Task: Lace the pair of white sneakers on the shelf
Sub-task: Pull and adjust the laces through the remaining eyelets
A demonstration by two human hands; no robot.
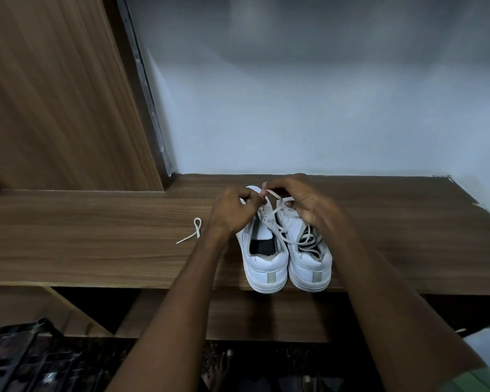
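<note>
Two white sneakers stand side by side on the wooden shelf (96, 236), heels toward me. The left sneaker (265, 264) has its tongue showing and few laces in. The right sneaker (311, 267) has a loose white lace (287, 233) bundled in its opening and trailing across to the left sneaker. My left hand (232, 213) pinches at the front eyelets of the left sneaker. My right hand (303, 199) hovers over the toe end, holding the lace tip between its fingertips. The toes of both sneakers are hidden by my hands.
Another lace end (193, 232) lies looped on the shelf left of my left wrist. A wooden side panel (54, 94) rises at the left, a pale wall (323, 94) behind. A dark metal rack (20, 357) sits below at the lower left.
</note>
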